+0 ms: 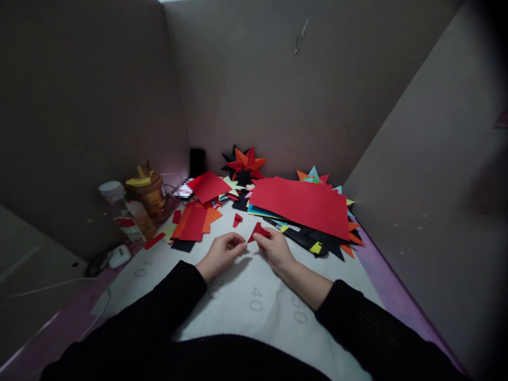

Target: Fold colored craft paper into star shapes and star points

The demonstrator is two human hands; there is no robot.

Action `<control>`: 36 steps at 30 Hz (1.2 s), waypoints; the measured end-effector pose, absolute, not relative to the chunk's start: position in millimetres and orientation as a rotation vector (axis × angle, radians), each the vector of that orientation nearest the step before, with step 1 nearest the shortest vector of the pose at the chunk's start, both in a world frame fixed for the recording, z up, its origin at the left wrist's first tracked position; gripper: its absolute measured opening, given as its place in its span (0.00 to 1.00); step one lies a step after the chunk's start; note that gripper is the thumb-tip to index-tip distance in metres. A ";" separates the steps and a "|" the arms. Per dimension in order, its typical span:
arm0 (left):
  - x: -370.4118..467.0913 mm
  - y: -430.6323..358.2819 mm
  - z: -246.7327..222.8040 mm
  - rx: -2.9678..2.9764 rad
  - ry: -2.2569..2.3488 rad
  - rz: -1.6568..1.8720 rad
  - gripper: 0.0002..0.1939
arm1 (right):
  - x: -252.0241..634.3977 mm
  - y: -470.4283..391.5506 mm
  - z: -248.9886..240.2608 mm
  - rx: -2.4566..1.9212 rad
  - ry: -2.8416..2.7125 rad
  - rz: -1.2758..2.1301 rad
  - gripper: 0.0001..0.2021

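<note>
My right hand (274,250) pinches a small folded piece of red paper (257,231) between thumb and fingers, above the white mat. My left hand (223,253) is just to its left, with fingers curled and thumb and index tips close together. I see nothing between them, and the paper's pointed left corner is near those tips. Beyond the hands, a second small folded red piece (237,219) lies on the mat. Left of it is a fanned pile of red and orange paper rectangles (193,223), with a black sheet underneath.
Large red sheets (301,203) cover other papers at the right, beside a black tool with yellow parts (305,241). Folded paper stars (246,161) stand at the back. A bottle (135,219), a brown cup (148,193) and a white earphone case (119,256) are at the left. Grey walls enclose the table.
</note>
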State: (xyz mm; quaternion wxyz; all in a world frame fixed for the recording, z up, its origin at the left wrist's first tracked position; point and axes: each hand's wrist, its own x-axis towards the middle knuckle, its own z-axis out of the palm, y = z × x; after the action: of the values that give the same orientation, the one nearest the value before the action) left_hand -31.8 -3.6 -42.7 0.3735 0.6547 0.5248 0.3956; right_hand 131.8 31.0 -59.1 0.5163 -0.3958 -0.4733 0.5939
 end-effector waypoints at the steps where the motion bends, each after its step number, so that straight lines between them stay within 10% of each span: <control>1: -31.5 -4.0 -41.9 1.690 1.343 1.030 0.12 | 131.2 29.9 -58.8 -0.955 -1.178 1.435 0.11; 36: -29.4 -9.2 -38.1 1.824 1.390 1.057 0.09 | 124.2 23.0 -52.1 -0.805 -1.049 1.562 0.16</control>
State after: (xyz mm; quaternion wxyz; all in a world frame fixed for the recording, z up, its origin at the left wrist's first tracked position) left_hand -29.4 -9.2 -38.1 0.3034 0.6884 0.5244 0.3987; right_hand 124.2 23.0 -52.1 0.5205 -0.3357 -0.4378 0.6517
